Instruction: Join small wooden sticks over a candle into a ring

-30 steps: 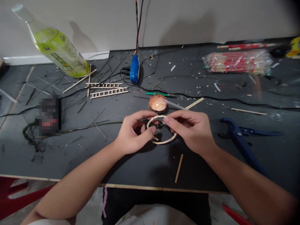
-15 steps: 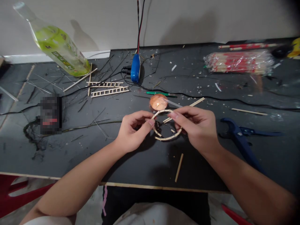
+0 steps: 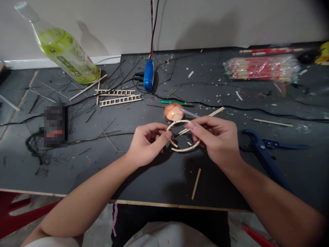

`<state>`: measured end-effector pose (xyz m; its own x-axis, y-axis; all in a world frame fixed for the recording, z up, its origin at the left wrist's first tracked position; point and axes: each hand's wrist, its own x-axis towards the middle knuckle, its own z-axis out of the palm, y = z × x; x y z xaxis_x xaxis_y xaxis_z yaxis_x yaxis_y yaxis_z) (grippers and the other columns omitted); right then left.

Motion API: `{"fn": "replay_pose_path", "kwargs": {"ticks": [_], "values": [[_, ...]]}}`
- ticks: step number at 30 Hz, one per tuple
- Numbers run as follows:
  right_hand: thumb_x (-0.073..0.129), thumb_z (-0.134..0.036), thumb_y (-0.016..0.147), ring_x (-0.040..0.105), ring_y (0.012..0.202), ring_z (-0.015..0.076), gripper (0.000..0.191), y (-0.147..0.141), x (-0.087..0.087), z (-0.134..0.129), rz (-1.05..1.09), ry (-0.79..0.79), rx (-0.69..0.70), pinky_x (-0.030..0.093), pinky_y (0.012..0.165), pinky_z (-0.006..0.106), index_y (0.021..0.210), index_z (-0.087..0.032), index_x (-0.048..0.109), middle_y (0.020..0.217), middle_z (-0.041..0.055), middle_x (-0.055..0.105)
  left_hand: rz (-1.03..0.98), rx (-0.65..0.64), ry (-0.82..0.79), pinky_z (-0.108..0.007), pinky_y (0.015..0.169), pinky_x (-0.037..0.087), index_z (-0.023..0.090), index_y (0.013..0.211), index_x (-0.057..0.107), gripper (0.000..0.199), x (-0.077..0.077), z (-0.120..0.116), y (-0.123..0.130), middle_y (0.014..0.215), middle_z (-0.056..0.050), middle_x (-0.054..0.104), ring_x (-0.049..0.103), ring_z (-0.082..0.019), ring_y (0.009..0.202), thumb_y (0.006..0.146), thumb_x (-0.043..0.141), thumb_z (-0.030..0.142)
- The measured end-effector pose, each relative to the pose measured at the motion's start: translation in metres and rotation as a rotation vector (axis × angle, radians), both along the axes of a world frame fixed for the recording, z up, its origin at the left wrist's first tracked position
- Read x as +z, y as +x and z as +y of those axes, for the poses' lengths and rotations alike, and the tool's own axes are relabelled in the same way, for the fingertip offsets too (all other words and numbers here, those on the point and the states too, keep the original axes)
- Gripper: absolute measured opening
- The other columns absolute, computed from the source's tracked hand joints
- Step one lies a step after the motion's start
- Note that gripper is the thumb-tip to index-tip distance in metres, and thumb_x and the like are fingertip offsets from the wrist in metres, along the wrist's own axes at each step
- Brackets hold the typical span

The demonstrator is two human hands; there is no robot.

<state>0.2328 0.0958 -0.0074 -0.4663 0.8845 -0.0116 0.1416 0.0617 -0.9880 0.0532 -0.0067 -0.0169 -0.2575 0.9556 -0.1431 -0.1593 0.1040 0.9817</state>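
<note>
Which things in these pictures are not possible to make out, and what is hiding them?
All in the head view:
The stick ring: the parts held by the left hand and right hand are hidden by their fingers.
The dark object: blurred by pixelation.
The yellow object: cut off by the right edge.
The bottle: its label print is too small to read.

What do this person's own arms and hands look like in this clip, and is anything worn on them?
The left hand and right hand are bare, with slim fingers and no visible gloves, rings or watch. The left forearm and right forearm show no sleeves; a pale cloth edge shows by the left elbow.
</note>
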Motion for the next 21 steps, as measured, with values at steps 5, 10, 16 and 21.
{"fn": "replay_pose_path", "kwargs": {"ticks": [5,10,16,21], "values": [[0.081,-0.035,0.088,0.049,0.049,0.0075,0.014,0.0001,0.0014,-0.0006,-0.003,-0.016,0.017,0.035,0.044,0.023,0.084,-0.022,0.081,0.057,-0.0022,0.062,0.103,0.024,0.089,-0.019,0.046,0.049,0.015,0.106,0.075,0.026,-0.0023,-0.0001,-0.0041,0.089,-0.007,0.075,0.060,-0.008,0.055,0.093,0.074,0.038],[0.081,-0.032,0.086,0.051,0.050,0.0081,0.012,-0.0026,0.0046,-0.0029,-0.009,-0.042,0.038,0.036,0.047,0.023,0.081,-0.021,0.081,0.057,-0.0017,0.063,0.302,0.029,0.249,-0.027,0.063,0.051,0.019,0.107,0.077,0.016,-0.0046,0.0015,-0.0070,0.103,-0.009,0.074,0.067,-0.015,0.080,0.093,0.075,0.027],[0.081,-0.033,0.085,0.051,0.051,0.0087,0.014,-0.0043,0.0058,-0.0044,-0.046,-0.029,0.064,0.035,0.048,0.024,0.078,-0.021,0.080,0.058,-0.0011,0.063,0.372,0.018,0.325,-0.033,0.075,0.051,0.018,0.103,0.077,0.012,-0.0024,0.0025,-0.0072,0.104,-0.011,0.073,0.067,-0.020,0.093,0.092,0.074,0.022],[0.080,-0.035,0.086,0.049,0.051,0.0089,0.014,-0.0040,0.0049,-0.0053,-0.112,-0.003,0.104,0.032,0.047,0.025,0.079,-0.022,0.080,0.059,-0.0012,0.062,0.366,0.005,0.336,-0.035,0.084,0.053,0.020,0.104,0.077,0.011,-0.0026,0.0019,-0.0049,0.104,-0.010,0.073,0.068,-0.020,0.097,0.094,0.073,0.022]]}}
